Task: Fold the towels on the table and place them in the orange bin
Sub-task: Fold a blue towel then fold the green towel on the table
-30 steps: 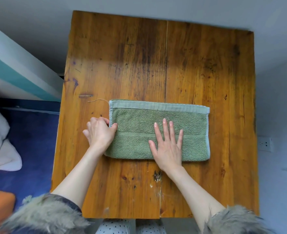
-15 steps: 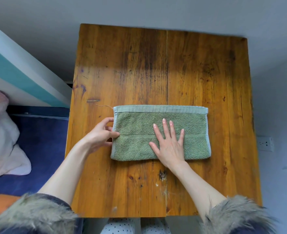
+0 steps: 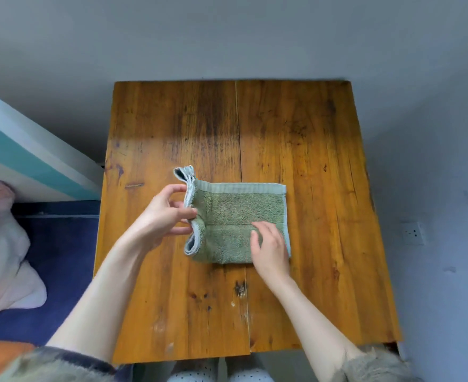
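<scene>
A green towel (image 3: 235,216), folded into a strip, lies across the middle of the wooden table (image 3: 310,150). My left hand (image 3: 164,213) pinches the towel's left end and holds it lifted off the table, so the layered edges bunch and curl up. My right hand (image 3: 270,248) rests on the towel's right half near the front edge, fingers loosely bent. A bit of the orange bin (image 3: 1,351) shows at the bottom left corner, mostly hidden behind my sleeve.
Left of the table is a dark blue surface (image 3: 62,244) with a pink-white cloth (image 3: 4,244) on it, and a teal-striped panel (image 3: 29,158) behind. A grey wall with a socket (image 3: 413,232) stands on the right.
My left hand has taken hold of the towel's left end and lifted it toward the right. My right hand slid to the right and its fingers bent. The camera view has pulled back.
</scene>
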Motion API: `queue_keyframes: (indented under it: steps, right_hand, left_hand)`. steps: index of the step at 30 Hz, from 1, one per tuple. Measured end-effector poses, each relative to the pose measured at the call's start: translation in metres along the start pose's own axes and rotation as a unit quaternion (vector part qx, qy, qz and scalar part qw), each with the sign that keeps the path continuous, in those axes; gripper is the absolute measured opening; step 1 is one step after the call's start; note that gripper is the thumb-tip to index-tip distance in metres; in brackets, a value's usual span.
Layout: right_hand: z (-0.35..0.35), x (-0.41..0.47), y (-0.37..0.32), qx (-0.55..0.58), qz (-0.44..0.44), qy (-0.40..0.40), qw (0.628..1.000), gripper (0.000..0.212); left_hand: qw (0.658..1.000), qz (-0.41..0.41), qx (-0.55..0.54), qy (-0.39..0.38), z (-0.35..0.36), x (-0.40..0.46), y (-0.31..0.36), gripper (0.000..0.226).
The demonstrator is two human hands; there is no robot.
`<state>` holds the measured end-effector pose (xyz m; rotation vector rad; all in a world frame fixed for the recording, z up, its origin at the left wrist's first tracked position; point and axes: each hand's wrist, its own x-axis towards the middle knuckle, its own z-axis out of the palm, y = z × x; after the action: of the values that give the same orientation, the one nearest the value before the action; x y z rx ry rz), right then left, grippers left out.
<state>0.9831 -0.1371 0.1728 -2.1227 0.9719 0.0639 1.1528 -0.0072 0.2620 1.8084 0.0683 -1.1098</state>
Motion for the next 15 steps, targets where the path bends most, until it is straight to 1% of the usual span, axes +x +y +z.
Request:
queue_keyframes:
  steps: [1, 3, 5, 9, 12, 15]
  right_hand:
    - [-0.008, -0.001, 0.006, 0.030, 0.027, 0.007, 0.999, 0.032]
    - [-0.022, -0.001, 0.020, 0.053, 0.051, 0.005, 0.997, 0.031]
    - [-0.034, 0.000, 0.036, 0.060, 0.061, -0.009, 0.996, 0.031]
    - [-0.046, 0.003, 0.059, 0.125, 0.103, -0.047, 0.986, 0.032]
    - [-0.049, 0.009, 0.070, 0.149, 0.126, -0.088, 0.977, 0.033]
    - [-0.048, 0.012, 0.077, 0.173, 0.138, -0.111, 0.969, 0.035]
  left_hand:
    - [1.000, 0.011, 0.013, -0.004, 0.015, -0.001, 0.003, 0.045]
    - [0.998, 0.035, 0.050, -0.005, 0.047, 0.002, 0.006, 0.046]
    - [0.992, 0.062, 0.111, 0.001, 0.081, 0.009, 0.003, 0.045]
    - [0.971, 0.093, 0.216, 0.033, 0.138, 0.026, -0.013, 0.044]
    - [0.957, 0.090, 0.270, 0.054, 0.165, 0.039, -0.021, 0.047]
    - [0.942, 0.105, 0.307, 0.088, 0.179, 0.047, -0.024, 0.047]
